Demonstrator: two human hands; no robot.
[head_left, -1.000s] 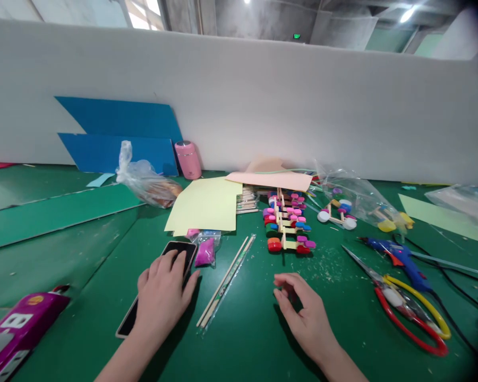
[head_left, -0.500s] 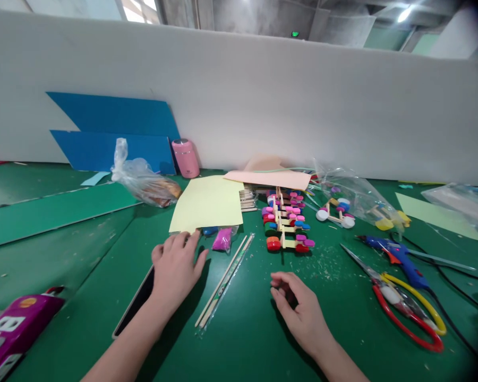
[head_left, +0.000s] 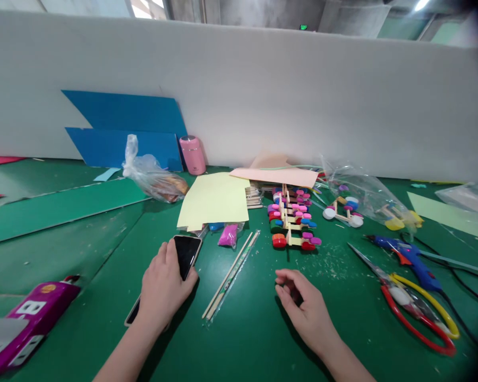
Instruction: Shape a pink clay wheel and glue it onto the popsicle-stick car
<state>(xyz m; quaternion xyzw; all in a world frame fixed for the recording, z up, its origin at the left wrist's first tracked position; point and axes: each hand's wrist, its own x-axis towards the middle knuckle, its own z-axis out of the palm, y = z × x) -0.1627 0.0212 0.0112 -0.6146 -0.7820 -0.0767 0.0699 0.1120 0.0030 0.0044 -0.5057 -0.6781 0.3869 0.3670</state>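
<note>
My left hand (head_left: 165, 286) lies over a dark smartphone (head_left: 188, 252) on the green table, thumb along its right edge and fingers curled over the left. The palm hides the phone's middle. My right hand (head_left: 302, 305) rests on the table, fingers loosely curled, a gap between thumb and forefinger and nothing visible in it. Between the hands lies a pair of wooden chopsticks (head_left: 231, 278) in a clear printed wrapper. Beyond them are a small bag of magenta clay (head_left: 228, 235) and a row of small stick models with colourful wheels (head_left: 292, 223).
Scissors (head_left: 402, 297) and a blue glue gun (head_left: 406, 254) with its cord lie at right. A purple power strip (head_left: 35, 323) sits at left. Farther back are yellow paper (head_left: 215, 199), a tied plastic bag (head_left: 155, 178), a pink flask (head_left: 193, 155) and a white partition (head_left: 263, 101).
My left hand has drawn back from the yellow paper's edge onto the phone, uncovering its top end. My right hand keeps its loose curl. The whole view has shifted slightly.
</note>
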